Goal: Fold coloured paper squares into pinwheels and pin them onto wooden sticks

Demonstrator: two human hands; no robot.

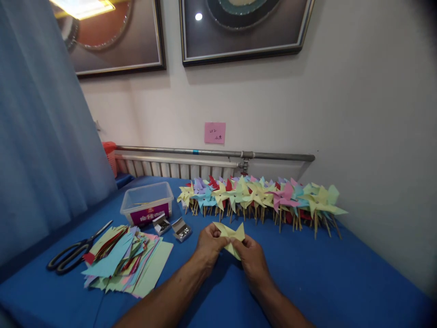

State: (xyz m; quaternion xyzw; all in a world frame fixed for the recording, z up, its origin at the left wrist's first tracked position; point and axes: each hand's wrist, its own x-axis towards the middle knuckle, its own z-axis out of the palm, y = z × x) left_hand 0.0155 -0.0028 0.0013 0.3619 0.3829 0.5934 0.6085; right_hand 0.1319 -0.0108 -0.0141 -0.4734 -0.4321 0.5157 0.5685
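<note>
Both hands, left hand (pixel 209 246) and right hand (pixel 251 257), pinch a folded yellow paper pinwheel (pixel 231 237) above the blue tablecloth (pixel 324 278). Just beyond stands a row of multicoloured paper pinwheels on wooden sticks (pixel 259 198); left lie a stack of coloured paper sheets (pixel 126 264) and black-handled scissors (pixel 73 255).

Blue-covered table (pixel 341 273) abuts white wall (pixel 358 114). Above table's far edge: grey pipe (pixel 211 153) along wall, white radiator (pixel 170 167) just below it. Pink note (pixel 215 132) above pipe. Two dark-framed pictures (pixel 239 27) higher up; ceiling light reflected in left glass. Pale blue curtain (pixel 41 136) left of table.
</note>
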